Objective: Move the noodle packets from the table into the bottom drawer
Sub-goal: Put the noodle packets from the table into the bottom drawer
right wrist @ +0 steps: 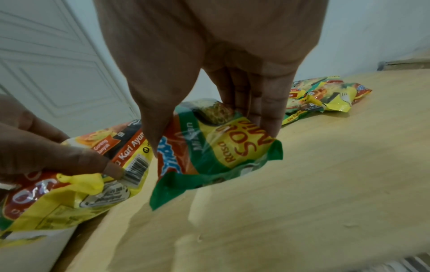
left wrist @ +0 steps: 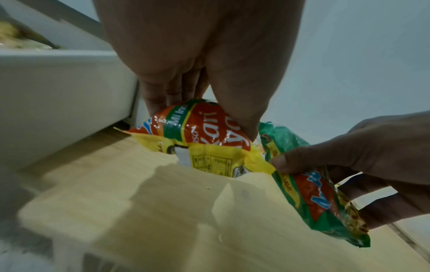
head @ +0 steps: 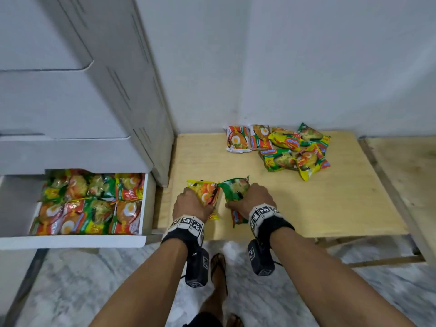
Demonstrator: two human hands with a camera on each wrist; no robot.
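One packet in each hand.
The left hand (head: 188, 204) grips a yellow packet (head: 207, 193), the right hand (head: 253, 197) a green packet (head: 234, 188); six packets (head: 278, 147) lie on the desk (head: 342, 197).

Layout around the table (head: 330, 208)

The open bottom drawer (head: 70, 241), filled with packets, is set to its left; loose noodle packets (head: 283, 147) are piled on its far side.
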